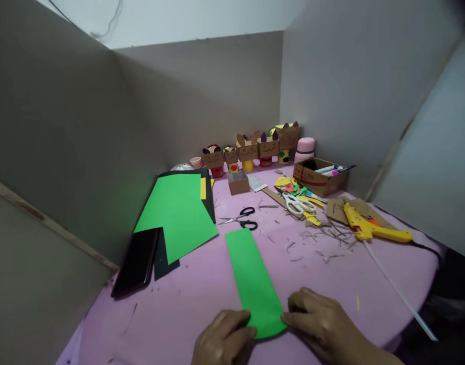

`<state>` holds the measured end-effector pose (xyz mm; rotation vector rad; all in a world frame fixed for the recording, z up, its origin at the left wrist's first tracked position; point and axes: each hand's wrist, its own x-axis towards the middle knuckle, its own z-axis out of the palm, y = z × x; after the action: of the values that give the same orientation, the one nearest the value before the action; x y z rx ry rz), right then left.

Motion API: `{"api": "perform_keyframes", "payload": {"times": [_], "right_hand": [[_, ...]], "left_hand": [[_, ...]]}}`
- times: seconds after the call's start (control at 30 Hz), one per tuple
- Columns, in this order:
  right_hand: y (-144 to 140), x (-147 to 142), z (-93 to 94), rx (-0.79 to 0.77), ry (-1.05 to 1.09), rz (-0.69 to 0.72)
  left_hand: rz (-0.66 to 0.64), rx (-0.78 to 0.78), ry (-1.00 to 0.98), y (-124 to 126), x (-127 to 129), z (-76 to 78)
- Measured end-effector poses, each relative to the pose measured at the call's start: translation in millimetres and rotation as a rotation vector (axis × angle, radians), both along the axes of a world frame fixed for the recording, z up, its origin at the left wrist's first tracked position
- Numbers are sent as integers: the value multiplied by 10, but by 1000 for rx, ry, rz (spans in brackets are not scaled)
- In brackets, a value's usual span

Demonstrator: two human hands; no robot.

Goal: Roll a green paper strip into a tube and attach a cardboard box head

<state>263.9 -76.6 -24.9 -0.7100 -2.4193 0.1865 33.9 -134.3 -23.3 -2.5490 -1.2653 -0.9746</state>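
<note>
A long green paper strip (253,276) lies on the pink table, its near end curling up toward me. My left hand (225,337) pinches the strip's near left corner between thumb and fingers. At the near right edge, my right hand (319,322) grips the same strip with its fingertips. Just beyond the far end of the strip rests a pair of black-handled scissors (242,219) with the blades apart. Larger green sheets (179,208) lie to the left, over black paper and partly over a dark phone (137,263).
A yellow glue gun (373,228) with a clear glue stick is at right. White scissors (299,204) lie among paper scraps. A cardboard box of pens (319,177) and a pink flask (304,148) stand behind. Several cardboard animal figures (247,151) line the back; grey partitions (202,91) surround the table.
</note>
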Motion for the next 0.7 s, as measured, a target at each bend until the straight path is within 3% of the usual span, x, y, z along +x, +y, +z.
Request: {"api": "perform_keyframes", "payload": {"times": [0.2, 0.33, 0.7], "right_hand": [[-44, -7, 31, -44, 16, 13], [-55, -45, 29, -48, 40, 27], [-60, -79, 31, -130, 9, 29]], "left_hand": [[101, -34, 48, -112, 75, -56], [186, -142, 39, -125, 201, -84], [137, -129, 1, -102, 220, -109]]}}
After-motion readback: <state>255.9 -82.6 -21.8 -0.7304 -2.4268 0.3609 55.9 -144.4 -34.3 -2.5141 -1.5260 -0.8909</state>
